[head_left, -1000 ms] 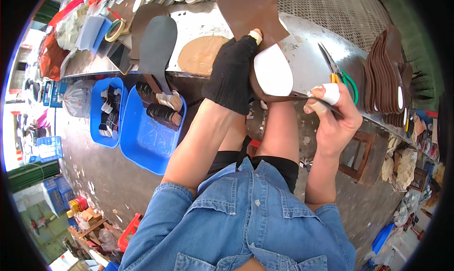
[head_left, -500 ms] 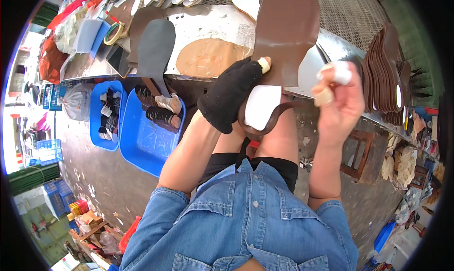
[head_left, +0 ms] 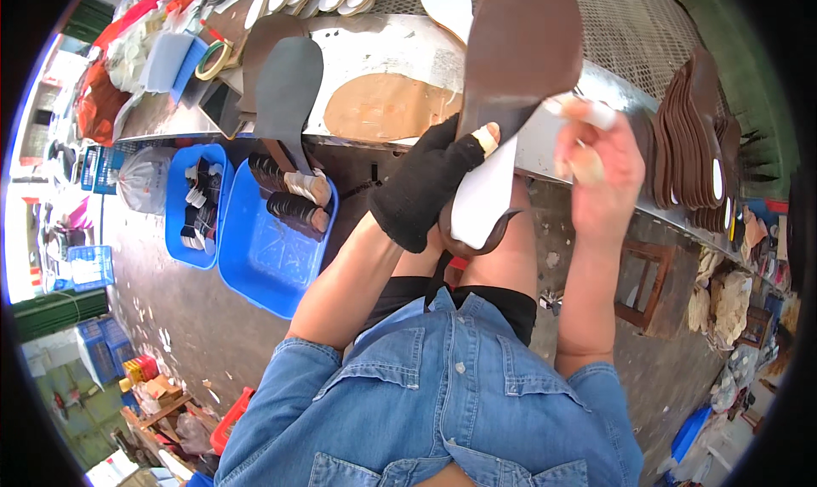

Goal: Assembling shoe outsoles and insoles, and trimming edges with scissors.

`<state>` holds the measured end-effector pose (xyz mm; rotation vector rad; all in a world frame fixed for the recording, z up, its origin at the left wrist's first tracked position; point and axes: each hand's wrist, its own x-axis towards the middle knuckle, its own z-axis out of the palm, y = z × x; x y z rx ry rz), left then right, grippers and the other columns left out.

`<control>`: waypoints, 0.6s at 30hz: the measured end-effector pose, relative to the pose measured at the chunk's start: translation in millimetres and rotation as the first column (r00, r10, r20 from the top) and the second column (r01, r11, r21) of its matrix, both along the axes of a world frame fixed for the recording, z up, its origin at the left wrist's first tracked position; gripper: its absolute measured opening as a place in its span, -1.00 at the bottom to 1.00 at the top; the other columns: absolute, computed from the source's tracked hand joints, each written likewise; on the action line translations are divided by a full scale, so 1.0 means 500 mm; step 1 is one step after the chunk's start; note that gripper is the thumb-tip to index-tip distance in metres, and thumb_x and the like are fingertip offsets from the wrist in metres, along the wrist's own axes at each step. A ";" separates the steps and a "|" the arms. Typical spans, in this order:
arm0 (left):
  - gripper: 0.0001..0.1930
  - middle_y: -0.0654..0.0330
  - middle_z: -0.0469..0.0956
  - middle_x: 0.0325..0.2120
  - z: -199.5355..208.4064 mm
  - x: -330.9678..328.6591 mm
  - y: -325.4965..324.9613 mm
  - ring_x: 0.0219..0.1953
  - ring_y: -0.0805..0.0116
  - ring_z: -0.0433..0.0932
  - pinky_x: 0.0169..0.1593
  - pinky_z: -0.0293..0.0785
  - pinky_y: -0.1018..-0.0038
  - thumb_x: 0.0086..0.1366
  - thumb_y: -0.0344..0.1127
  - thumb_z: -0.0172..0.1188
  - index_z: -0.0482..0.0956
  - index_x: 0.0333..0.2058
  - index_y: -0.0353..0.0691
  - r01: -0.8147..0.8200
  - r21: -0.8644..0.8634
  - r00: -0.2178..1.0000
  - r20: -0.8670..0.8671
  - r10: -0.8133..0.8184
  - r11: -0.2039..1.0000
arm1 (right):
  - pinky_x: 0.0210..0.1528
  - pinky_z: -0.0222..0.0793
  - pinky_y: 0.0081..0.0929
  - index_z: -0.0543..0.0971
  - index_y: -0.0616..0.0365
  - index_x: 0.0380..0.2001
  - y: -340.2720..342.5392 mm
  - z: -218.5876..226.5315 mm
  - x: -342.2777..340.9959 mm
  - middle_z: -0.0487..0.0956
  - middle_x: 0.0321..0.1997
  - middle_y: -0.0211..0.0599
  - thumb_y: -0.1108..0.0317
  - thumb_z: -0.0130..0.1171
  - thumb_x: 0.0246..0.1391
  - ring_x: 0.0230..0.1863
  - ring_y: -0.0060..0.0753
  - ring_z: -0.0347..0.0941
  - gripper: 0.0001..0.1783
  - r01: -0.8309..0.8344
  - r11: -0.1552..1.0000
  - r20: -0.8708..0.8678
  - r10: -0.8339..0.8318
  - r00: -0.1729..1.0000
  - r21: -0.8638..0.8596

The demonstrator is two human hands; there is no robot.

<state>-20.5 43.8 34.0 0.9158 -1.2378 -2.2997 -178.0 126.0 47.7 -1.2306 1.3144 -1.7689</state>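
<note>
My left hand [head_left: 434, 181], in a black fingerless glove with tape on the thumb, is closed round the waist of a brown sole-shaped piece [head_left: 521, 49]. The piece stands tilted, its broad end over the bench. Its lower part shows a white face [head_left: 485, 202] with a brown flap curled round the heel, near my lap. At the right edge of the brown piece is my right hand [head_left: 600, 159], tape on its thumb and index finger. The index finger reaches to that edge, the other fingers are curled, and the thumb is apart. Nothing shows held in it.
On the bench lie a dark grey sole piece [head_left: 289, 83], a tan patch [head_left: 383, 104], white sole pieces [head_left: 447, 2] and a tape roll [head_left: 213, 59]. A stack of brown soles [head_left: 689, 138] stands at right. Blue bins [head_left: 272, 262] with small parts sit below, left. A wooden frame [head_left: 644, 279] stands at right.
The brown piece has turned in my left hand, so its white face looks narrower and slants. My right hand has moved left and slightly up to the piece's edge.
</note>
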 end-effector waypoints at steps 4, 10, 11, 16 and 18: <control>-0.55 0.20 0.53 -0.29 -0.009 -0.002 -0.009 -0.28 0.49 0.49 -0.23 0.42 0.57 0.23 -0.06 0.15 0.44 -0.06 -0.33 -0.085 0.004 0.994 -0.065 0.085 0.996 | -0.37 0.35 -0.67 0.42 0.24 -0.12 0.047 -0.059 0.013 0.47 -0.14 -0.28 0.58 0.38 -0.32 -0.34 -0.59 0.40 -0.42 -0.246 0.961 0.207 0.267 0.941 -0.124; -0.57 0.19 0.53 -0.29 -0.011 0.005 -0.006 -0.28 0.48 0.49 -0.23 0.42 0.57 0.24 -0.09 0.13 0.44 -0.06 -0.32 -0.100 0.003 0.995 -0.024 0.100 0.995 | -0.27 0.41 -0.62 0.55 0.36 -0.46 0.042 -0.017 0.013 0.49 -0.40 -0.29 0.74 0.18 -0.22 -0.38 -0.50 0.45 -0.84 -0.132 0.988 0.041 0.135 0.990 -0.074; -0.56 0.19 0.52 -0.28 -0.007 0.004 -0.002 -0.27 0.49 0.48 -0.22 0.42 0.57 0.24 -0.09 0.13 0.43 -0.05 -0.32 -0.092 -0.038 0.995 -0.034 0.091 0.995 | -0.27 0.39 -0.63 0.57 0.35 -0.46 0.041 -0.013 0.016 0.49 -0.41 -0.29 0.73 0.19 -0.23 -0.37 -0.51 0.45 -0.83 -0.107 0.992 -0.021 0.106 0.994 -0.070; -0.58 0.21 0.51 -0.27 -0.007 -0.001 0.015 -0.27 0.51 0.46 -0.23 0.41 0.57 0.26 -0.11 0.11 0.42 -0.04 -0.31 -0.088 -0.053 0.995 -0.044 0.085 0.995 | -0.29 0.30 -0.66 0.61 0.33 -0.43 0.028 -0.029 0.026 0.47 -0.42 -0.33 0.69 0.25 -0.24 -0.36 -0.55 0.41 -0.81 -0.079 0.995 -0.041 0.076 0.996 -0.056; -0.59 0.22 0.51 -0.27 -0.008 0.004 0.013 -0.27 0.51 0.46 -0.22 0.40 0.58 0.26 -0.12 0.12 0.42 -0.05 -0.31 -0.059 -0.084 0.998 -0.036 0.056 0.995 | -0.29 0.30 -0.67 0.63 0.32 -0.44 0.022 -0.041 0.043 0.46 -0.44 -0.35 0.69 0.26 -0.24 -0.37 -0.57 0.40 -0.81 -0.073 0.996 0.067 0.076 0.995 -0.044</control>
